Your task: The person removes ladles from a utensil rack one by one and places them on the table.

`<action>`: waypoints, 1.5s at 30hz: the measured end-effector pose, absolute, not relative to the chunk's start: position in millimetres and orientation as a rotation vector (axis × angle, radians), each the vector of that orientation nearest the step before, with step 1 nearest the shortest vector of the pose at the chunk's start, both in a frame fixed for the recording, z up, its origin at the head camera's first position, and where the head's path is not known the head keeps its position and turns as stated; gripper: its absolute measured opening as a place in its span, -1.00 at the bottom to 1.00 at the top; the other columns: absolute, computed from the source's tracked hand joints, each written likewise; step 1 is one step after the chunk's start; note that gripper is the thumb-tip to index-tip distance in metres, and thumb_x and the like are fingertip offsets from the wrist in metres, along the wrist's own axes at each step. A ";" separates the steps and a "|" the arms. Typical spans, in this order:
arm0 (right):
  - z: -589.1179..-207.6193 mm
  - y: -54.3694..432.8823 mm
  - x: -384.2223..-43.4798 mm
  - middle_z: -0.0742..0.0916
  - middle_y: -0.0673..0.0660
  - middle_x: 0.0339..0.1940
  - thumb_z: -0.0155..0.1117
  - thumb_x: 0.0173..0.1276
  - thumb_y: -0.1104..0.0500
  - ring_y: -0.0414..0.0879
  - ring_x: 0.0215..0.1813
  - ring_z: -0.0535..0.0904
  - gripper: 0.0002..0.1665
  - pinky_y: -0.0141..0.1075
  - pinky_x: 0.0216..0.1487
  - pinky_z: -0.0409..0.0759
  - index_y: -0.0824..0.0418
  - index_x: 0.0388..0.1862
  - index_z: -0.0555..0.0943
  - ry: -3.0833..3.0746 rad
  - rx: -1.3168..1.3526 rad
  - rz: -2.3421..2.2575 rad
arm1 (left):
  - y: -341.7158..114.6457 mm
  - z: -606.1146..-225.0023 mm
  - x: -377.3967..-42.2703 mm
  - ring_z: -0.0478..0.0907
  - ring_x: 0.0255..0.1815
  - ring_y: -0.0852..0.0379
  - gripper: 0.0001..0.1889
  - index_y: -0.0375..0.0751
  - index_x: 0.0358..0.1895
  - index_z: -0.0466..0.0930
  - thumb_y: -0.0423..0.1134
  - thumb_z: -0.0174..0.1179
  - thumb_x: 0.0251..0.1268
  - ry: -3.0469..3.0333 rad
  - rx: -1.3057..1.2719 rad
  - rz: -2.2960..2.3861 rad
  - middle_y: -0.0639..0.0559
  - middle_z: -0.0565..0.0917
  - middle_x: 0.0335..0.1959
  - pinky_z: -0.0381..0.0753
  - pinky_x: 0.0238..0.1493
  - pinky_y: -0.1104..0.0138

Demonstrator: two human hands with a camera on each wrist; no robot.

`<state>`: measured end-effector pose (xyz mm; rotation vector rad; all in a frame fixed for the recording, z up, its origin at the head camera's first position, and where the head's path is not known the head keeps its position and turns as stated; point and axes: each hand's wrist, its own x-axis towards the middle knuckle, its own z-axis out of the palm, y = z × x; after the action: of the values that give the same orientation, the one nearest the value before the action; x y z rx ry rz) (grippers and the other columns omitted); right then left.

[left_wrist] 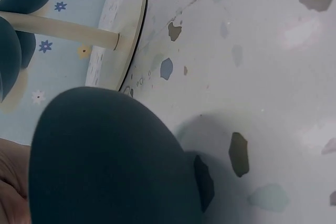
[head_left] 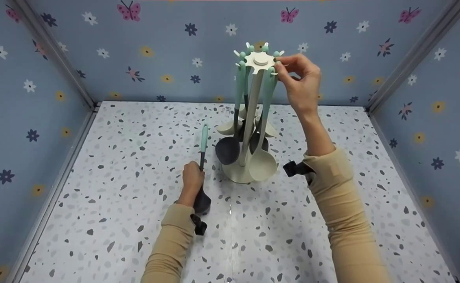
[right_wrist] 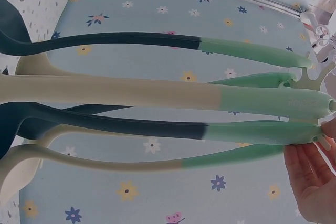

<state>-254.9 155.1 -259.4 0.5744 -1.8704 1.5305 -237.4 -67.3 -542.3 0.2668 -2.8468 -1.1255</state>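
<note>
My left hand [head_left: 192, 179] grips the neck of a dark cooking spoon [head_left: 202, 202] with a mint-green handle, low over the table. Its rounded head [left_wrist: 105, 156] fills the lower part of the left wrist view. Up at the top of a cream utensil stand [head_left: 255, 90], my right hand [head_left: 302, 80] pinches the handle end of a dark-necked, green-handled utensil [right_wrist: 262, 130] at its hook. A cream ladle [head_left: 263, 165] hangs beside that utensil, toward me. On the stand's left side hangs a dark ladle [head_left: 227, 150].
More cream and dark utensils hang at the back of the stand, partly hidden. The stand's round base [head_left: 238, 177] rests on the speckled white table [head_left: 124, 188]. Blue patterned walls [head_left: 198, 43] rise at the back and both sides.
</note>
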 end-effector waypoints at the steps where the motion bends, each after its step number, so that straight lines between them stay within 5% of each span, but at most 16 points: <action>1: -259.3 154.8 -255.0 0.63 0.18 -0.44 0.18 0.15 0.39 -0.13 -0.45 0.51 -0.91 -0.37 -0.38 0.54 0.45 -0.39 0.58 -1.867 0.571 1.533 | -67.3 -542.4 -238.0 0.54 -0.52 -0.08 -0.96 -0.44 -0.53 0.50 -0.53 0.10 -0.01 -2.855 0.270 -1.124 -0.22 0.57 -0.58 0.49 -0.42 0.17; 16: -273.0 163.3 -274.3 0.66 0.10 -0.41 0.22 0.14 0.34 -0.12 -0.45 0.52 -0.92 -0.39 -0.43 0.52 0.37 -0.39 0.61 -1.861 0.591 1.525 | -62.3 -546.7 -239.3 0.53 -0.52 -0.13 -0.90 -0.45 -0.53 0.46 -0.58 -0.03 0.04 -2.876 0.214 -1.002 -0.25 0.53 -0.60 0.47 -0.45 0.11; 24: -273.5 163.5 -275.0 0.65 0.13 -0.41 0.22 0.14 0.34 -0.10 -0.44 0.52 -0.93 -0.37 -0.42 0.53 0.34 -0.39 0.61 -1.857 0.592 1.532 | -67.6 -595.1 -264.0 0.51 -0.58 -0.09 -0.88 -0.38 -0.56 0.47 -0.57 -0.02 0.00 -2.870 0.173 -0.973 -0.22 0.53 -0.62 0.44 -0.55 0.14; 35: -270.9 161.6 -270.6 0.64 0.19 -0.42 0.21 0.15 0.36 -0.12 -0.44 0.51 -0.92 -0.38 -0.40 0.53 0.37 -0.39 0.60 -1.862 0.579 1.532 | -64.1 -542.5 -240.1 0.46 -0.58 -0.04 -0.85 -0.39 -0.57 0.47 -0.39 0.21 0.03 -2.881 0.230 -1.045 -0.17 0.50 -0.61 0.42 -0.49 0.14; 45: -258.9 155.1 -254.7 0.64 0.16 -0.44 0.17 0.15 0.38 -0.16 -0.44 0.52 -0.86 -0.39 -0.38 0.54 0.51 -0.36 0.56 -1.878 0.582 1.511 | -58.3 -519.6 -241.0 0.49 -0.16 -0.12 -0.66 -0.51 -0.06 0.47 -0.37 0.17 0.10 -2.710 0.165 -1.129 -0.28 0.53 -0.23 0.45 -0.15 0.16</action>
<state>-254.7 155.1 -258.9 0.5821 -1.8778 1.5111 -241.0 -58.3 -519.6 0.1649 -2.7100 -1.1289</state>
